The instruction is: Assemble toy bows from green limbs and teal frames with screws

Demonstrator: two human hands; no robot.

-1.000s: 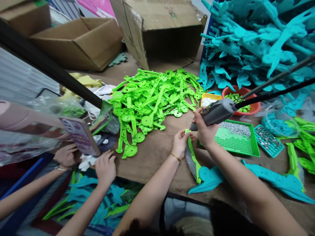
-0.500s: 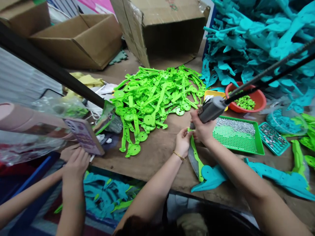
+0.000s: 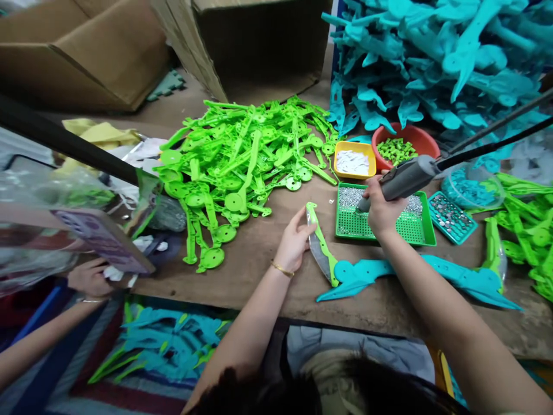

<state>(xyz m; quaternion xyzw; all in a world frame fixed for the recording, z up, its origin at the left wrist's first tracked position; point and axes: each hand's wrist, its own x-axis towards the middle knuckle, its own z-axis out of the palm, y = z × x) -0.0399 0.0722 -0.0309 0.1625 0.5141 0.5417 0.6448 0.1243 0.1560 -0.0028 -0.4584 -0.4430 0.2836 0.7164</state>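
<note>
My left hand (image 3: 295, 239) pinches the upper end of a toy blade assembly (image 3: 322, 246): a green strip with a clear grey blade, joined to a teal handle piece (image 3: 358, 276) lying on the brown table (image 3: 259, 271). My right hand (image 3: 379, 210) is closed around a grey powered screwdriver (image 3: 404, 177) with black cables trailing to the right. Its tip points down into the green screw tray (image 3: 382, 222), over the heap of small silver screws at the tray's far end.
A pile of bright green parts (image 3: 242, 167) lies at table centre, a heap of teal parts (image 3: 432, 57) at the back right. A yellow dish (image 3: 355, 159), a red bowl (image 3: 404, 147) and a teal tray (image 3: 451, 216) stand nearby. Another person's hand (image 3: 88, 276) works at the left.
My right hand moved the screwdriver from the blade's top end rightward to the green screw tray. My left hand stays on the blade. The other person's hands shifted at the left.
</note>
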